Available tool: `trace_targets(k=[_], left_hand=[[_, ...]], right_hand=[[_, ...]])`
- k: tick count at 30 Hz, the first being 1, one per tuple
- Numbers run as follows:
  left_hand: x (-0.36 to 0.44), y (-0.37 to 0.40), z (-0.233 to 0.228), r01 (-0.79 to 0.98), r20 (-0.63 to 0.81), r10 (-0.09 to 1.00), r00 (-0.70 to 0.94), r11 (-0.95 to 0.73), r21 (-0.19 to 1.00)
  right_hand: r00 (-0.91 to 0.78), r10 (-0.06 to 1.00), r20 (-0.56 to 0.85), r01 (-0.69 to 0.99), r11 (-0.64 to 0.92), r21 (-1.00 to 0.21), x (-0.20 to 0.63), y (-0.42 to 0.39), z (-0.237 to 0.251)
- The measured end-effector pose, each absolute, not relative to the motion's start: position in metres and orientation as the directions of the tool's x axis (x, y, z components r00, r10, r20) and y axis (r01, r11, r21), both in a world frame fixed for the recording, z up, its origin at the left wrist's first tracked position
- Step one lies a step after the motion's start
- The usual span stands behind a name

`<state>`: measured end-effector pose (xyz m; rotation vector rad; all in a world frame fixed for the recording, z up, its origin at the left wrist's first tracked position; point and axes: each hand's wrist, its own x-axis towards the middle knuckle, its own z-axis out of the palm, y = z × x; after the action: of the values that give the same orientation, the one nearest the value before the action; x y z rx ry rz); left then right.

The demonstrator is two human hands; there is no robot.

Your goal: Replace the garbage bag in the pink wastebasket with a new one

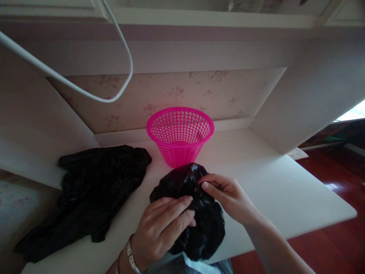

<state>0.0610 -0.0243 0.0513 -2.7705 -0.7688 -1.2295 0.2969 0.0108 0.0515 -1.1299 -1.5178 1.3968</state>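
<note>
A bunched black plastic bag (pixel 203 228) sits at the front edge of the white tabletop, close to my body. My left hand (pixel 164 224), with bracelets at its wrist, lies across the bag, its fingers curled on the crumpled plastic. From the other side, my right hand (pixel 225 192) pinches a bit of the bag between thumb and fingers. Just behind the bag stands a bright pink perforated plastic basket (pixel 181 152), upright. What the bag holds, if anything, is hidden.
Another black plastic bag (pixel 97 198) lies spread out on the left of the white tabletop (pixel 256 171). A white cable (pixel 97 97) hangs at upper left, under a shelf (pixel 199 19). Side panels flank the table; a reddish floor (pixel 327 179) shows at right.
</note>
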Motion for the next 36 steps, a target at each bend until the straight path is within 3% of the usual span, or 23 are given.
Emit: trace_targets(k=[4, 7, 12, 17, 24, 27, 30, 33, 36], left_hand=[[0.049, -0.028, 0.041, 0.454, 0.69, 0.427, 0.584, -0.877, 0.158], [0.04, -0.033, 0.028, 0.467, 0.66, 0.484, 0.575, -0.856, 0.22], [0.031, -0.043, 0.009, 0.508, 0.625, 0.58, 0.522, -0.8, 0.319], [0.028, -0.051, 0.005, 0.525, 0.621, 0.587, 0.519, -0.792, 0.311], [0.02, -0.056, 0.002, 0.523, 0.6, 0.639, 0.481, -0.758, 0.389], [0.025, -0.052, 0.012, 0.512, 0.619, 0.684, 0.387, -0.718, 0.472], [0.041, -0.044, 0.032, 0.532, 0.649, 0.695, 0.309, -0.692, 0.487], [0.066, -0.036, 0.049, 0.475, 0.688, 0.659, 0.302, -0.73, 0.491], [0.086, -0.031, 0.058, 0.393, 0.701, 0.618, 0.356, -0.78, 0.488]], right_hand=[[-0.075, 0.997, -0.002, 0.151, 0.009, -0.988, 0.303, 0.017, 0.032], [0.066, 0.998, 0.017, 0.214, 0.003, -0.977, 0.317, 0.023, 0.019], [0.151, 0.988, 0.009, 0.228, -0.026, -0.973, 0.343, 0.042, -0.008], [0.204, 0.979, -0.002, 0.227, -0.049, -0.973, 0.351, 0.059, -0.028], [0.245, 0.969, 0.038, 0.201, -0.012, -0.98, 0.347, 0.063, -0.02], [0.133, 0.983, 0.125, 0.223, 0.093, -0.97, 0.343, 0.047, 0.007], [-0.239, 0.955, 0.178, 0.349, 0.256, -0.902, 0.328, 0.021, 0.042], [-0.628, 0.767, 0.133, 0.401, 0.465, -0.789, 0.303, 0.001, 0.067], [-0.744, 0.652, 0.146, 0.364, 0.579, -0.729, 0.286, -0.003, 0.074]])
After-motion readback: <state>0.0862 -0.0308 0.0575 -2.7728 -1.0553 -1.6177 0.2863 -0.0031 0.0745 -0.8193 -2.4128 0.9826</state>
